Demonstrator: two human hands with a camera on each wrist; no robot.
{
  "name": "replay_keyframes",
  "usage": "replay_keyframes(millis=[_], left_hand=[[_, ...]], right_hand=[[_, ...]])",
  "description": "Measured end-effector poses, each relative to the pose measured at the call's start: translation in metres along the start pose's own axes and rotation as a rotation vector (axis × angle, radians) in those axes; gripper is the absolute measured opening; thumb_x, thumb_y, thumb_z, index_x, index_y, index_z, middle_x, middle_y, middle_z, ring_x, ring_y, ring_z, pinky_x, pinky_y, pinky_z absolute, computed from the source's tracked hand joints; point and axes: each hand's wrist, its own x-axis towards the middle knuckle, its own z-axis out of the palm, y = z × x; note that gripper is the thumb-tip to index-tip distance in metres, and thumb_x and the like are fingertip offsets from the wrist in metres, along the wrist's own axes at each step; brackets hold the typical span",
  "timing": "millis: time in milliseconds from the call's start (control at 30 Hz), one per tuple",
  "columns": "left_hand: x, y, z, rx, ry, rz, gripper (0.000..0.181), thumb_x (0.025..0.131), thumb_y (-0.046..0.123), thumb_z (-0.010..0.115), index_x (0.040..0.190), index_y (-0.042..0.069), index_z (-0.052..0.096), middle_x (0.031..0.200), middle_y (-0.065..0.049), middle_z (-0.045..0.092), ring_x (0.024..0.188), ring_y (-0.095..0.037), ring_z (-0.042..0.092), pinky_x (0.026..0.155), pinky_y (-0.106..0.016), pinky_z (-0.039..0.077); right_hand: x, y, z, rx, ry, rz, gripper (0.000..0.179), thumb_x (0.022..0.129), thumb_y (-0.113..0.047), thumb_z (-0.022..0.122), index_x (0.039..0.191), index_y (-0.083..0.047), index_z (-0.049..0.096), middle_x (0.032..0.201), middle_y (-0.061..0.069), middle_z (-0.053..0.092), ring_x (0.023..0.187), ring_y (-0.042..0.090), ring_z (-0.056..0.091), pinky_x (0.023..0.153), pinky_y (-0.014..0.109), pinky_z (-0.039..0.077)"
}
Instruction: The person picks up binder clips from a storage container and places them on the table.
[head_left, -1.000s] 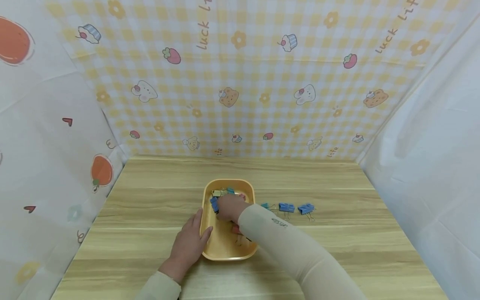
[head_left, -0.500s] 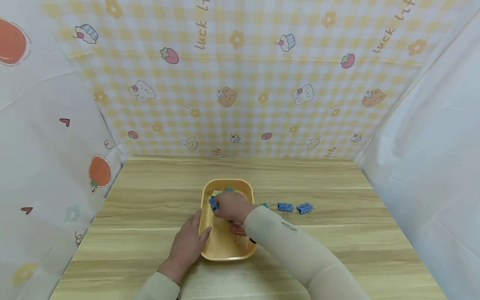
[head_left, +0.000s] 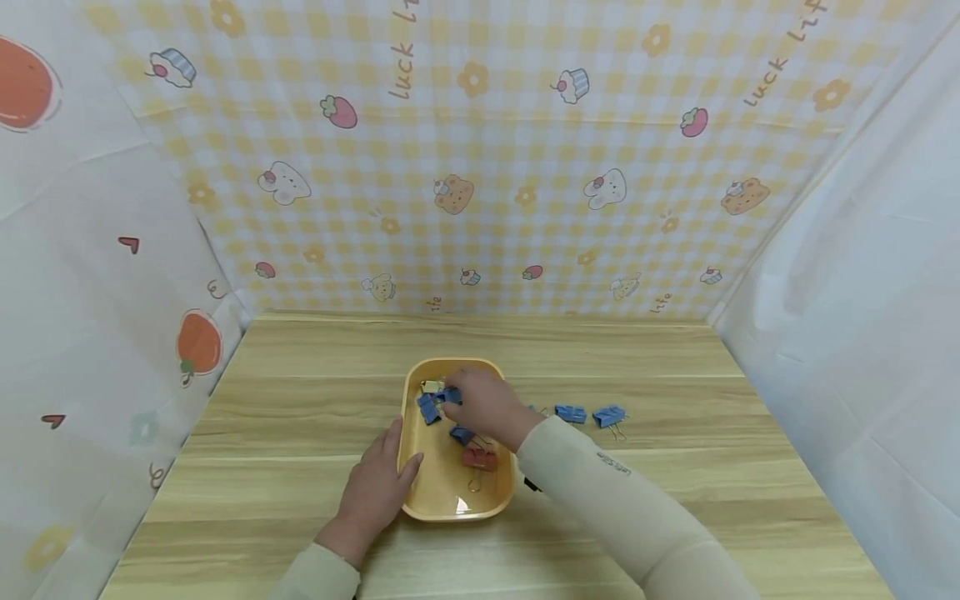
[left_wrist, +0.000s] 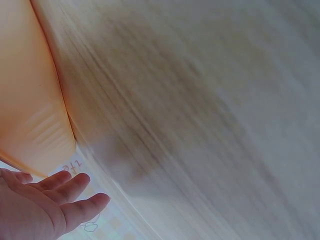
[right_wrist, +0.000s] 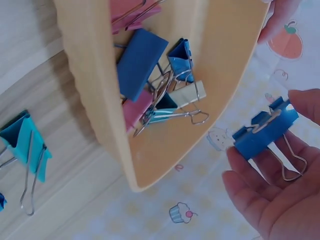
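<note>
My right hand (head_left: 489, 407) pinches a blue binder clip (right_wrist: 267, 131) between thumb and fingers, raised over the far part of the yellow tray (head_left: 459, 506). In the right wrist view its wire handle points toward the palm. My left hand (head_left: 372, 483) rests along the tray's left wall, fingers outside and thumb at the rim; the left wrist view shows those fingers (left_wrist: 75, 192) fairly straight. Inside the tray lie another blue clip (head_left: 428, 409), a pale yellow clip (right_wrist: 187, 93), a red clip (head_left: 478, 458) and several more, partly hidden by my right hand in the head view.
To the right of the tray, two blue clips (head_left: 610, 416) and a teal clip (right_wrist: 27, 145) lie on the wooden table (head_left: 675, 517). A checked cloth backdrop (head_left: 480, 233) rises behind the table, with white cloth on both sides.
My right hand has come up and rightward from among the clips, and the blue binder clip now shows in its fingers. Blue and red clips it covered are now visible. The left hand stays put.
</note>
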Motion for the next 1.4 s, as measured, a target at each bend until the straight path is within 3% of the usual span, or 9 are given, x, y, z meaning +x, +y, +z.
replay_keyframes(millis=[167,367,633,1400], left_hand=[[0.001,0.001,0.0,-0.009,-0.009,-0.012,0.068,0.099,0.036,0.051,0.152,0.002,0.024,0.142,-0.033,0.04,0.125,-0.05,0.044,0.098,-0.063,0.038],[0.001,0.002,-0.001,-0.005,-0.013,-0.019,0.068,0.099,0.035,0.052,0.152,0.002,0.023,0.142,-0.033,0.04,0.125,-0.05,0.044,0.098,-0.062,0.039],[0.003,0.001,0.0,-0.012,-0.019,-0.039,0.069,0.099,0.035,0.051,0.152,0.002,0.023,0.143,-0.033,0.038,0.126,-0.05,0.043,0.099,-0.062,0.038],[0.003,0.003,0.001,-0.02,-0.037,-0.067,0.071,0.099,0.036,0.051,0.153,0.003,0.02,0.146,-0.031,0.036,0.129,-0.05,0.04,0.101,-0.063,0.035]], right_hand=[[-0.007,0.006,-0.005,0.047,0.1,-0.021,0.03,0.092,-0.026,0.065,0.116,-0.008,0.066,0.117,0.007,0.063,0.107,0.023,0.06,0.089,0.037,0.052],[-0.012,0.018,-0.009,0.107,0.211,-0.068,0.029,0.091,-0.022,0.065,0.114,-0.004,0.066,0.118,0.01,0.061,0.109,0.025,0.058,0.089,0.037,0.052],[-0.02,0.033,-0.009,0.112,0.272,-0.07,0.033,0.091,-0.024,0.067,0.117,-0.004,0.065,0.122,0.01,0.06,0.112,0.026,0.057,0.092,0.039,0.051],[-0.049,0.091,-0.015,0.134,0.425,0.082,0.028,0.088,-0.018,0.071,0.111,-0.003,0.067,0.116,0.011,0.062,0.107,0.028,0.059,0.09,0.043,0.051]])
